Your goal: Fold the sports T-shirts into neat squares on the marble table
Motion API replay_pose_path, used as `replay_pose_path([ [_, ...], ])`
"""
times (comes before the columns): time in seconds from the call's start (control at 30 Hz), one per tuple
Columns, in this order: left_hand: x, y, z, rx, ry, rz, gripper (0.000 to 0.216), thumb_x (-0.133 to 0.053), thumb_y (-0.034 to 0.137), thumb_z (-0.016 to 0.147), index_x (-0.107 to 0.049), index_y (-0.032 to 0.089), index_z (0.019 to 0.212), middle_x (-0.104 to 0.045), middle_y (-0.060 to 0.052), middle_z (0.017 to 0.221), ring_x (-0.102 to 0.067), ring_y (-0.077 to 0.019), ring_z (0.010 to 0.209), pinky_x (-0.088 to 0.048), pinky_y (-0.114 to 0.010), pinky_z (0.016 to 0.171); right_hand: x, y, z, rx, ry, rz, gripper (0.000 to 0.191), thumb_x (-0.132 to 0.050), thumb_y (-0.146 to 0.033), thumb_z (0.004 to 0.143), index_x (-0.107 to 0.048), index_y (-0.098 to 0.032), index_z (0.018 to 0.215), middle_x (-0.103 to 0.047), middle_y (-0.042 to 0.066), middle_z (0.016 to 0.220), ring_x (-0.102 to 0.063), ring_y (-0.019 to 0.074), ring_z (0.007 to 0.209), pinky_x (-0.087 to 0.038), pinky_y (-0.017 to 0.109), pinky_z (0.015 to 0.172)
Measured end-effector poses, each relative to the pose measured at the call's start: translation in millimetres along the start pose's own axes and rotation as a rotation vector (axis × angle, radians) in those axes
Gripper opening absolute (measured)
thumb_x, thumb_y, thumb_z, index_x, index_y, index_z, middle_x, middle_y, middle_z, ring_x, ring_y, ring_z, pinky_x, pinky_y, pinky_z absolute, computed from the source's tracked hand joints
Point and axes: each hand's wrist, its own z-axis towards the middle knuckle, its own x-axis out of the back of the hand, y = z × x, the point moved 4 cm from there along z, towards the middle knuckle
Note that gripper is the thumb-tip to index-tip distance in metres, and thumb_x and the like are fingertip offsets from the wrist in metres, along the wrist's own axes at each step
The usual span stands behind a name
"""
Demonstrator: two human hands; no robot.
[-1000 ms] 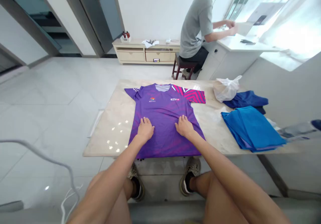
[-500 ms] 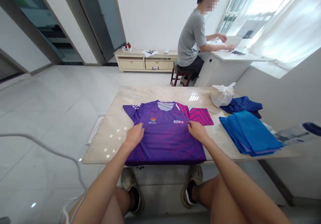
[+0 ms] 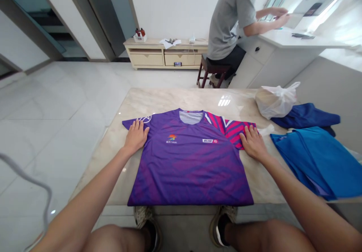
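A purple T-shirt [image 3: 189, 165] lies spread front side up on the marble-look table [image 3: 166, 97], its collar away from me and its lower edge at the table's near edge. One sleeve, on the right, has pink stripes. My left hand [image 3: 136, 136] rests flat on the left sleeve, fingers stretched out. On the striped sleeve lies my right hand [image 3: 253, 142], also flat with its fingers extended. Neither hand grips the cloth.
Folded blue cloth [image 3: 325, 161] lies at the table's right, with a dark blue garment [image 3: 308, 118] and a tied white plastic bag [image 3: 277, 99] behind it. Beyond the table, a person in a grey T-shirt [image 3: 230, 22] sits on a stool [image 3: 213, 69] at a white desk [image 3: 283, 56].
Both hands have let go of the shirt's sides and moved outward onto the sleeves, opening flat. The sleeves lie spread wider. The view has come closer to the table.
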Motion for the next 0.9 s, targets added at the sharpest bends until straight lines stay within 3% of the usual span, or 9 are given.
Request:
replay_pose_path([
  [0.2, 18.7, 4.5, -63.4, 0.218, -0.073, 0.091, 0.084, -0.037, 0.053, 0.112, -0.039, -0.008, 0.170, -0.037, -0.041, 0.174, -0.039, -0.0513, 0.165, -0.037, -0.063, 0.131, 4.4, -0.6, -33.0, -0.084, -0.138, 0.041, 0.087, -0.021, -0.061, 0.113, -0.021, -0.010, 0.183, -0.010, 0.022, 0.189, -0.013, 0.0365, 0.176, -0.018, 0.061, 0.140],
  [0.33, 45.6, 1.4, -103.4, 0.193, -0.112, 0.037, 0.074, -0.035, 0.053, 0.112, -0.055, 0.002, 0.162, -0.051, -0.033, 0.170, -0.049, -0.0481, 0.156, -0.047, -0.063, 0.122, 14.5, 9.7, -61.1, -0.096, -0.202, 0.049, 0.083, -0.028, -0.056, 0.113, -0.026, -0.010, 0.181, -0.016, 0.025, 0.187, -0.017, 0.0398, 0.175, -0.024, 0.068, 0.136],
  [0.43, 62.8, -19.2, -123.8, 0.202, -0.125, 0.019, 0.059, -0.036, 0.045, 0.111, -0.067, 0.010, 0.148, -0.063, -0.028, 0.156, -0.057, -0.0455, 0.144, -0.054, -0.061, 0.114, 22.8, 20.0, -76.1, -0.076, -0.221, 0.064, 0.078, -0.033, -0.045, 0.113, -0.031, -0.002, 0.178, -0.023, 0.029, 0.185, -0.020, 0.0388, 0.175, -0.025, 0.059, 0.138],
  [0.53, 71.1, -41.1, -135.7, 0.252, -0.107, 0.048, 0.053, -0.043, 0.037, 0.106, -0.068, 0.008, 0.143, -0.065, -0.029, 0.148, -0.059, -0.0458, 0.139, -0.056, -0.060, 0.109, 33.3, 25.9, -84.3, -0.074, -0.162, 0.097, 0.070, -0.037, -0.035, 0.109, -0.046, 0.003, 0.168, -0.039, 0.032, 0.176, -0.033, 0.0383, 0.169, -0.027, 0.050, 0.138],
  [0.63, 67.6, -47.8, -140.6, 0.273, -0.072, 0.045, 0.052, -0.044, 0.036, 0.106, -0.069, 0.007, 0.141, -0.066, -0.029, 0.145, -0.060, -0.0458, 0.135, -0.055, -0.062, 0.110, 44.0, 33.0, -88.5, -0.272, -0.009, 0.144, 0.068, -0.046, -0.041, 0.107, -0.058, 0.003, 0.157, -0.050, 0.036, 0.164, -0.045, 0.0457, 0.159, -0.038, 0.055, 0.131],
  [0.77, 49.3, -36.2, -143.0, 0.264, 0.033, -0.036, 0.057, -0.037, 0.038, 0.110, -0.063, 0.010, 0.152, -0.062, -0.027, 0.155, -0.056, -0.0426, 0.143, -0.048, -0.060, 0.119, 45.7, 45.1, -93.1, -0.717, 0.118, 0.207, 0.095, -0.063, -0.068, 0.099, -0.049, -0.002, 0.166, -0.043, 0.041, 0.167, -0.043, 0.0538, 0.156, -0.039, 0.066, 0.126],
  [0.83, 40.4, -30.5, -144.1, 0.268, 0.109, -0.071, 0.058, -0.036, 0.037, 0.112, -0.059, 0.012, 0.158, -0.058, -0.025, 0.162, -0.053, -0.0405, 0.149, -0.040, -0.060, 0.125, 43.4, 47.2, -91.3, -0.789, 0.122, 0.222, 0.099, -0.068, -0.074, 0.094, -0.054, -0.007, 0.165, -0.042, 0.041, 0.168, -0.043, 0.0551, 0.156, -0.037, 0.070, 0.125],
  [0.9, 34.2, -28.1, -144.7, 0.268, 0.168, -0.101, 0.057, -0.036, 0.036, 0.112, -0.058, 0.014, 0.160, -0.057, -0.023, 0.164, -0.051, -0.0388, 0.151, -0.034, -0.061, 0.129, 42.9, 46.2, -87.7, -0.743, 0.090, 0.223, 0.082, -0.066, -0.071, 0.097, -0.070, -0.010, 0.152, -0.048, 0.041, 0.163, -0.045, 0.0568, 0.155, -0.037, 0.072, 0.123],
])
